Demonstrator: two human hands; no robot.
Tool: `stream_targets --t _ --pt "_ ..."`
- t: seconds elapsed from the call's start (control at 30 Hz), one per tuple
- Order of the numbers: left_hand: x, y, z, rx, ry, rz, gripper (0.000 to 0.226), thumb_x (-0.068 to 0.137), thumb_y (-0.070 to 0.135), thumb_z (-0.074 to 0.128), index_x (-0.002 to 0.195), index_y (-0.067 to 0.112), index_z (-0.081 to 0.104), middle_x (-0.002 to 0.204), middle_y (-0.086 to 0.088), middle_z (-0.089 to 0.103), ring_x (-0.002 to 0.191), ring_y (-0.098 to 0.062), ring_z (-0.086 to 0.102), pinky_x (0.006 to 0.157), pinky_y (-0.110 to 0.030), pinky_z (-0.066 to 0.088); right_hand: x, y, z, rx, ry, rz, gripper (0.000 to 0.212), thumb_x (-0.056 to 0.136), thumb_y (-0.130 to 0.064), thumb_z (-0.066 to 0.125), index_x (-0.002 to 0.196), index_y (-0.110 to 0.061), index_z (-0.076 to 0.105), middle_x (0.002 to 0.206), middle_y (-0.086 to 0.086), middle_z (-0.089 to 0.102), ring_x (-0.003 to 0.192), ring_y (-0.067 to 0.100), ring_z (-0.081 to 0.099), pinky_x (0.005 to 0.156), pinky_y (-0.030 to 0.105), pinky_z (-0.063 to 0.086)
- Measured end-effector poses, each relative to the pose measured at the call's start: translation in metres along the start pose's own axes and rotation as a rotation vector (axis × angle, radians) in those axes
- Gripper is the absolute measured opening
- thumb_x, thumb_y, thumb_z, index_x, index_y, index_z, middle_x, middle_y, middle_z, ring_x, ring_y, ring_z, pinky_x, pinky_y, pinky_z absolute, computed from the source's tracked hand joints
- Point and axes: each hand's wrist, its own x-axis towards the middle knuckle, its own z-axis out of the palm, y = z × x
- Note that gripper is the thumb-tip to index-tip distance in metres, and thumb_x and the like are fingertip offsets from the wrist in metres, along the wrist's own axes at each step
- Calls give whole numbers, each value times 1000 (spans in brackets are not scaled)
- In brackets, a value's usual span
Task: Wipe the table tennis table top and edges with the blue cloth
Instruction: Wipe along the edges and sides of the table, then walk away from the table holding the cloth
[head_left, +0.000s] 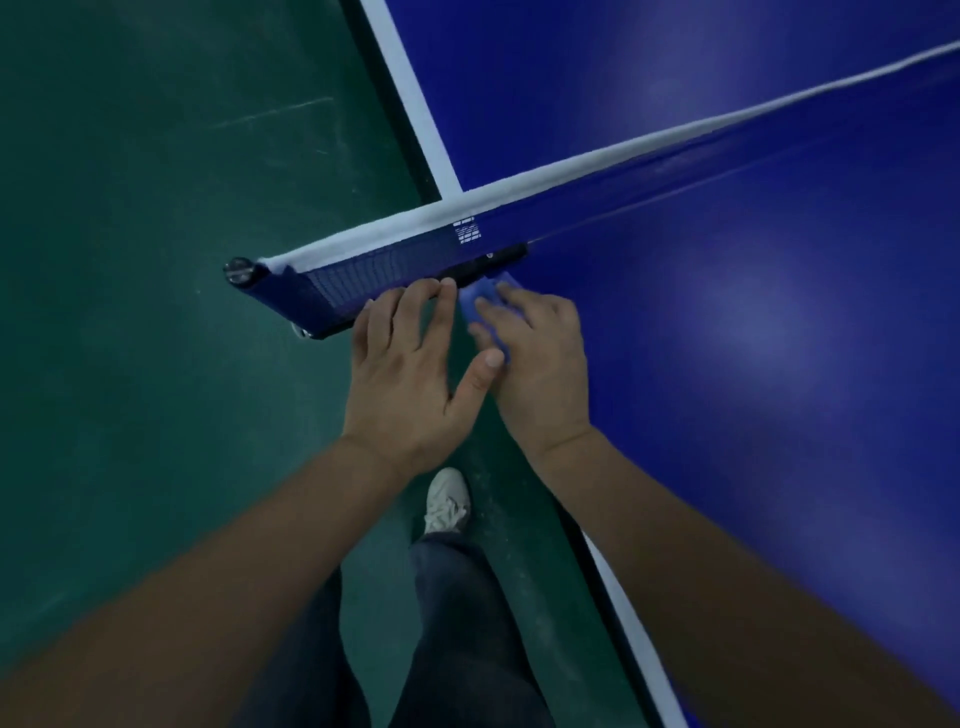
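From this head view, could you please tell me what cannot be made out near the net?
Blue cloth: mostly hidden under the right hand.
Right thumb: out of sight, grip unclear.
Net clamp: dark, partly behind the left hand.
Net: far end cut by the frame edge.

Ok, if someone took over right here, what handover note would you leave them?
Left hand: open, fingertips against the net near its clamp.
Right hand: fingers flat, pressing the blue cloth on the table side edge, just short of the clamp.
Done: the picture does not show which areas have been wiped.
Left: probably finish around the clamp, then continue along the edge and top.
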Motion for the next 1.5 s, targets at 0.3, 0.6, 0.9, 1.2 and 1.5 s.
stream_targets --t 0.3,0.6,0.9,1.2,1.5 --pt "-13 -22 -37 -238 -203 138 68 99 57 36 147 11 45 147 -9 44 138 -24 34 115 -43 31 -47 -48 -24 281 -81 290 26 97 -12 64 122 -11 71 125 7 65 112 26 54 96 26 37" --pt "-121 -12 -63 -322 -461 424 50 95 37 62 141 17 54 141 -1 53 131 -14 46 105 -19 28 -278 -115 -68 516 426 983 28 99 -25 63 124 -15 69 119 -4 63 101 -3 55 88 0 35" --pt "-342 110 -29 -287 -855 773 49 91 36 69 138 27 56 132 9 52 111 2 52 94 -5 34 -578 -178 -115 451 868 1424 31 93 -25 64 124 -24 67 118 -14 60 104 1 57 89 4 36" --pt "-675 248 28 -232 -1098 1135 46 89 22 74 132 30 58 126 12 57 112 0 56 89 -5 37 -935 -274 -145 351 1335 1784 30 91 -26 66 119 -36 59 117 -11 62 100 -6 56 78 4 38" --pt "-942 343 96 -198 -1356 1325 48 87 22 75 115 55 53 121 26 57 112 9 56 95 -13 42 -1163 -295 -152 321 1633 1991 30 93 -25 66 120 -35 62 118 -16 59 102 -8 55 82 7 39"
